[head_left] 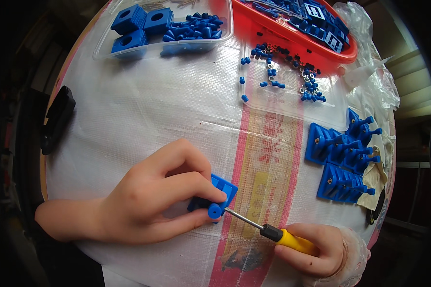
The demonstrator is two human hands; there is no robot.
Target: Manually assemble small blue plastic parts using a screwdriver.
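My left hand (pixel 153 201) is closed on a blue plastic part (pixel 229 187) with a flat base and a round knob. Its fingers and thumb pin the part to the table covering and hide much of it. My right hand (pixel 316 248) grips a screwdriver (pixel 296 241) by its yellow handle with a black collar. The metal shaft slants up to the left, and its tip meets the part beside the knob. Any screw under the tip is too small to make out. On the right stand several similar blue assemblies (pixel 340 148) in rows, with small screws in them.
At the top left a clear tub (pixel 103 50) holds square blue plates and blue cones. A red tray (pixel 349 55) of blue parts overlaps a clear tray (pixel 316 117) with small blue pieces and nuts. A black object (pixel 57 117) lies left; crumpled plastic (pixel 387 86) lies right.
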